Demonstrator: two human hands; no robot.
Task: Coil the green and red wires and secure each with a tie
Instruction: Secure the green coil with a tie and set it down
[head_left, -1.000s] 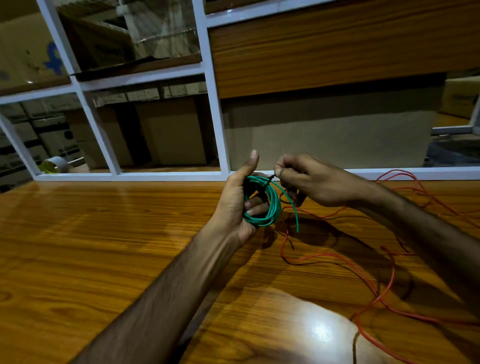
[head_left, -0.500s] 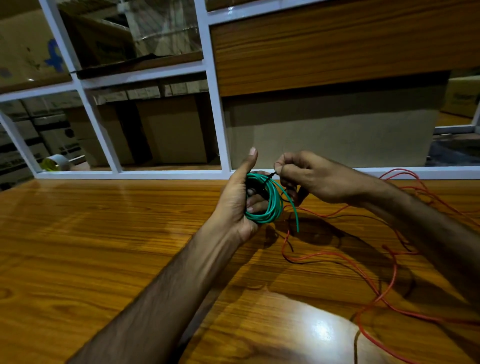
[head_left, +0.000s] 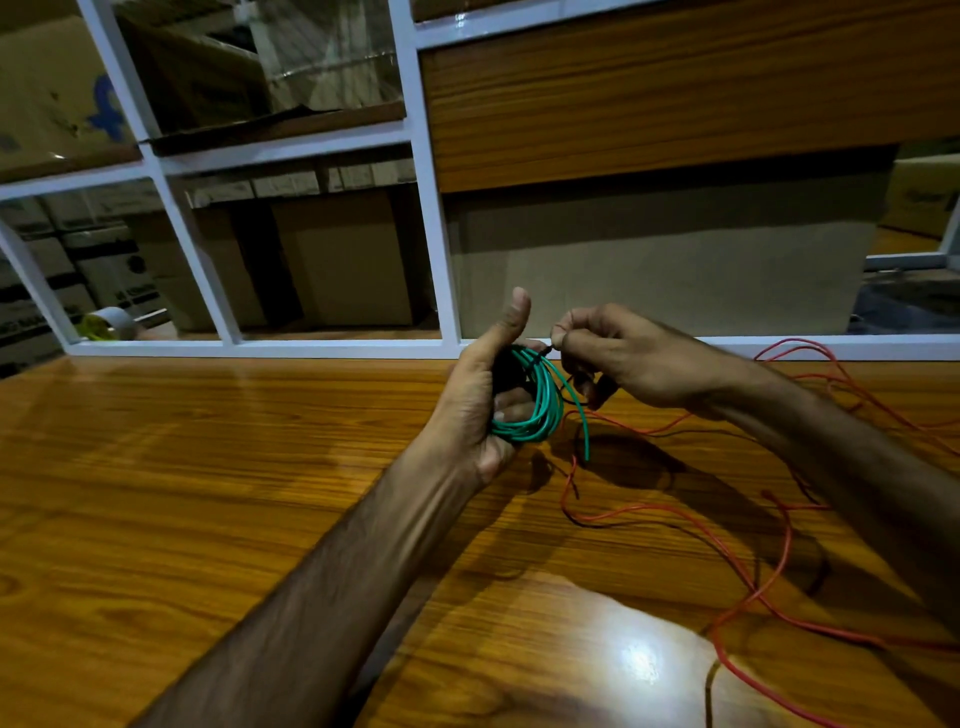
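Head view: left hand (head_left: 475, 400) grips the coiled green wire (head_left: 537, 397) above the wooden table (head_left: 208, 493), thumb up; right hand (head_left: 618, 358) pinches a thin black tie (head_left: 543, 352) at the coil's top. Loose red wire (head_left: 727, 525) sprawls rightward.

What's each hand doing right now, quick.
Left hand: grips the green wire coil.
Right hand: pinches a thin black tie at the coil.

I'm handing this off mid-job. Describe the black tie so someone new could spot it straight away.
Start at the wooden table and find the left hand raised over it, gripping the green wire coil. At the coil's top, the right hand pinches the black tie. It is a thin dark strip, unlike the green loops or the loose red wire.
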